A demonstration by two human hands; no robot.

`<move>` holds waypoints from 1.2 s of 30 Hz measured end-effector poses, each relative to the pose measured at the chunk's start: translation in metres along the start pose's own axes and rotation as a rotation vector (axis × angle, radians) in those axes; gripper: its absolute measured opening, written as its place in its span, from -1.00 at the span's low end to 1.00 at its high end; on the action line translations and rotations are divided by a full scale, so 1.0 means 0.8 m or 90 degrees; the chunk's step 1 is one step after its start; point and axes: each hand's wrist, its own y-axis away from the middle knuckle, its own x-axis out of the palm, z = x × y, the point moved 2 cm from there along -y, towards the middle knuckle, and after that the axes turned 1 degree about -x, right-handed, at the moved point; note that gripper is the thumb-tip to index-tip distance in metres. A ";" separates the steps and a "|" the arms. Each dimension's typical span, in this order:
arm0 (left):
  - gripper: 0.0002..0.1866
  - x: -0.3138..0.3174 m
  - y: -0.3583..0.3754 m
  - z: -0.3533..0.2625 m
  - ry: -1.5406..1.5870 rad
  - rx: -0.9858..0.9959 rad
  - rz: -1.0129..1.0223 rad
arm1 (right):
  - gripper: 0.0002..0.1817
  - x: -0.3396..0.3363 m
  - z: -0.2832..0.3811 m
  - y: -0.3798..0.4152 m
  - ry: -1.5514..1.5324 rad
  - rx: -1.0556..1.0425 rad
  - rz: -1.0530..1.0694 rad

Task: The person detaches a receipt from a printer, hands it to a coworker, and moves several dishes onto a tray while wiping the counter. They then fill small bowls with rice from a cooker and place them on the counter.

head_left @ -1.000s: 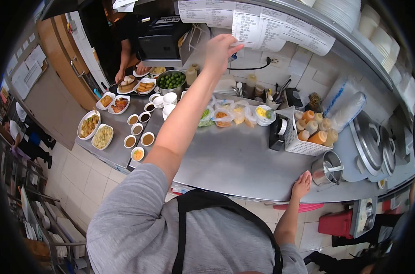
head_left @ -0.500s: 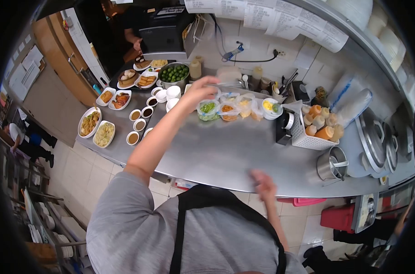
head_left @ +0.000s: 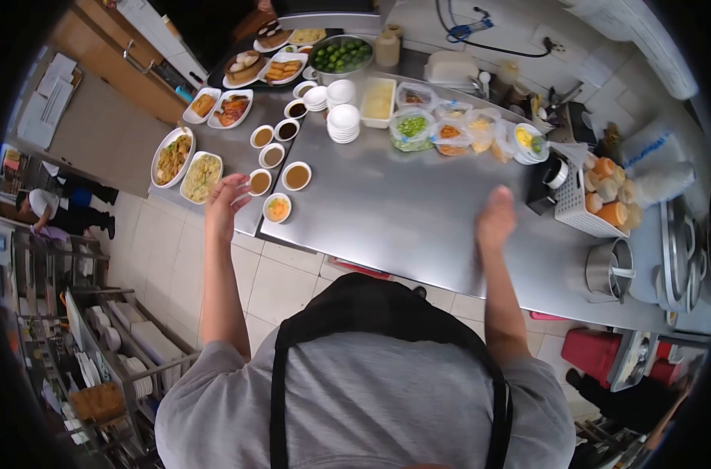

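Observation:
My left hand [head_left: 227,197] hovers at the table's left front edge with its fingers loosely curved and apart, nothing in them. Closest to it are an oblong white dish of fried rice [head_left: 202,176] and a small cup of brown sauce [head_left: 259,183]. A cup with a yellow-orange filling [head_left: 277,208] and another brown sauce cup [head_left: 296,176] stand further right. Over the bare steel on the right is my right hand [head_left: 496,219], smeared by motion. Its fingers are too blurred to read, and no object shows in it.
Stacked white cups [head_left: 343,123], bags of chopped greens [head_left: 412,129] and a pot of green limes [head_left: 341,56] line the back. At right stand a white basket of bottles [head_left: 590,199] and a steel pot [head_left: 609,270]. Other people appear at both sides.
My left hand has come back from the bags to the left front edge. My right hand has risen over the table. The view has shifted, showing the yellow-orange cup.

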 end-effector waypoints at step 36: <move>-0.33 0.030 -0.071 0.115 -0.696 0.313 0.095 | -0.54 0.136 0.308 -0.123 -0.081 -0.086 0.118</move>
